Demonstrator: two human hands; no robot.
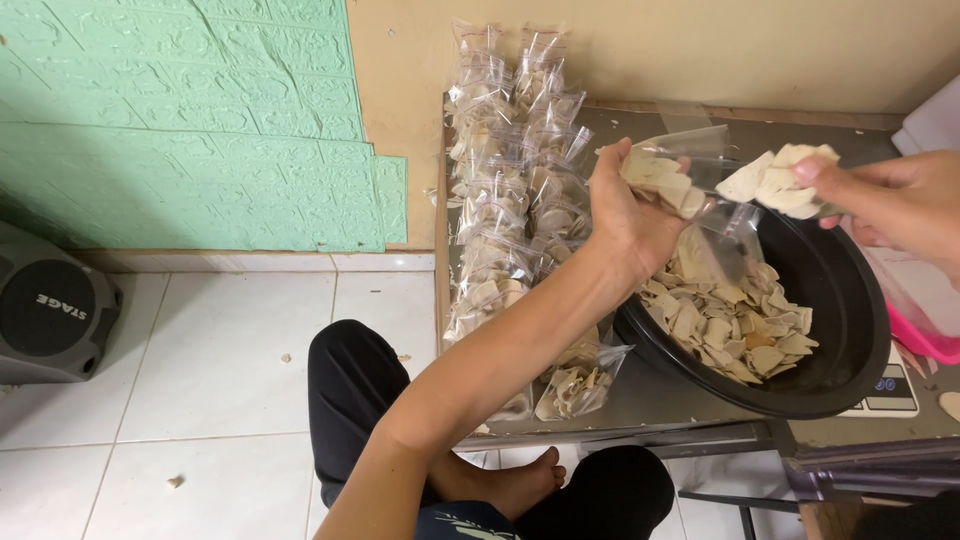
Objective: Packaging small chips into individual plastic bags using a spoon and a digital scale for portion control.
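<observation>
A low table (pixel 700 410) stands against a tan wall beside a green panel (pixel 190 120), over white floor tiles (pixel 200 370); the person sits cross-legged before it. The left hand (pixel 625 215) is closed round a small clear bag (pixel 700 160) already partly filled with pale chips, held just above the one black bowl (pixel 850 300). The right hand (pixel 890 205) pinches a cluster of chips (pixel 785 180) at the bag's mouth. Judged from this view, the packing is well under way: two rows of filled bags (pixel 510 170), too overlapped to count exactly but well over a dozen, lie along the table's left side, while a shallow layer of loose chips (pixel 730 310) remains in the bowl. A scale (pixel 885 395) shows partly beneath the bowl; a speaker (pixel 50 315) rests on the floor.
</observation>
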